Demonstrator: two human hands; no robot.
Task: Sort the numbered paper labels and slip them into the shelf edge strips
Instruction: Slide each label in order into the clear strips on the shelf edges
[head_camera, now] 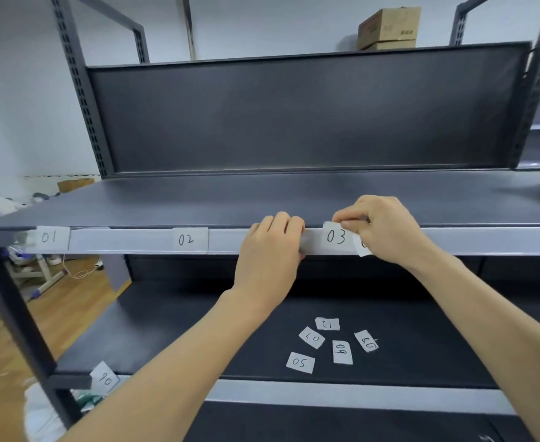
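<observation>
Paper label 03 (335, 236), centre frame: right grip (386, 228) pinched its top edge; left grip (272, 247) curled over the shelf edge strip (128, 240).

Upper shelf deck (262, 199): bare over most of its width. Reach is closed at the rear by the back panel (294, 116) and at the left by the perforated upright (80, 90).

Edge strip (128, 242): slot taken at label 01 (49, 237), label 02 (187, 239) and label 03 (335, 236). Open runs between 01 and 02, and right of the right hand (386, 231), which pinches 03's upper right corner. Left hand (270, 247) grips the strip just left of 03. Both hands block that stretch.

Lower shelf (198, 330): forearms cross its front. Loose labels (300, 362) cluster mid-deck; free deck to their left.
</observation>
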